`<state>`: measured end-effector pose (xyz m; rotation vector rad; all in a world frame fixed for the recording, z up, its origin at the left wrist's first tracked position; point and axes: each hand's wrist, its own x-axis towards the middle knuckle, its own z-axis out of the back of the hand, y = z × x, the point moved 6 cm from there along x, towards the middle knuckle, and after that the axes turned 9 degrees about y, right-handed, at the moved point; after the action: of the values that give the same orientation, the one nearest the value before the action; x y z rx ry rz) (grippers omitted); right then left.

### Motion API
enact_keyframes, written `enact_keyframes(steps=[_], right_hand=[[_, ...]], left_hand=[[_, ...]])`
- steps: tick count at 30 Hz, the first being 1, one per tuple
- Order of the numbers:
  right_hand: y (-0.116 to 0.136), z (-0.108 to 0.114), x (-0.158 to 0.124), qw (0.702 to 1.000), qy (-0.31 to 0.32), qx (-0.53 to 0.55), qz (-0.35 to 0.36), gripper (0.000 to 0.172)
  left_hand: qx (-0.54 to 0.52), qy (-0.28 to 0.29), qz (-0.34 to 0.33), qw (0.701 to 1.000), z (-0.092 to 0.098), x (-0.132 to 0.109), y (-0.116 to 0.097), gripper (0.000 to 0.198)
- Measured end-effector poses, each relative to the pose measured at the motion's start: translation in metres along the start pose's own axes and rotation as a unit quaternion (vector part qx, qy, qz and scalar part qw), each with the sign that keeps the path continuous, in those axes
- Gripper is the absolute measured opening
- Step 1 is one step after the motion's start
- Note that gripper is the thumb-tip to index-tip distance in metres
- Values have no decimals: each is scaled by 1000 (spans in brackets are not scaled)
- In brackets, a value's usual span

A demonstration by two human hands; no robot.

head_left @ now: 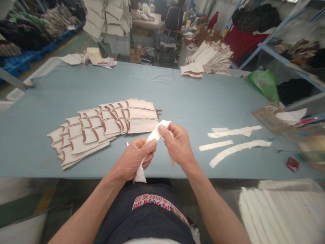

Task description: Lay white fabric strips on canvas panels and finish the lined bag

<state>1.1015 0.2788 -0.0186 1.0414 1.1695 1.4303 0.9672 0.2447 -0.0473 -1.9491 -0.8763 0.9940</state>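
Note:
A white fabric strip (153, 134) is stretched between my two hands, just above the front edge of the table. My left hand (138, 154) pinches it lower down, and its loose end hangs below the fingers. Near the strip's top end, my right hand (177, 140) grips it between thumb and bent fingers. A small pale pointed bit shows beside the left hand; I cannot make out what it is. Just beyond the hands lie overlapping cream fabric pieces with brown edges (114, 123), fanned in rows. Several cream strips (235, 144) rest to the right of my right hand.
The blue-grey table (177, 91) spans the view. A pile of cream pieces (205, 59) sits at its far edge. On the right are a cardboard box (270, 118), a green bag (265, 83) and a small red object (293, 164). White folded material (276, 213) stands lower right.

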Motion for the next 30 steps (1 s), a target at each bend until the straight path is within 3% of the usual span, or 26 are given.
enact_keyframes(steps=[12,24,30], right_hand=[[-5,-1,0,1000,12,-23,-5,42],[-28,2,-1,999,-10,-5,-46,39],[-39,9,6,998,-21,8,-60,41]], left_hand=[[65,-102,-4,993,18,-14,16,70],[75,-78,93,990,32,-44,47,71],[60,-70,109,990,37,-59,65,70]])
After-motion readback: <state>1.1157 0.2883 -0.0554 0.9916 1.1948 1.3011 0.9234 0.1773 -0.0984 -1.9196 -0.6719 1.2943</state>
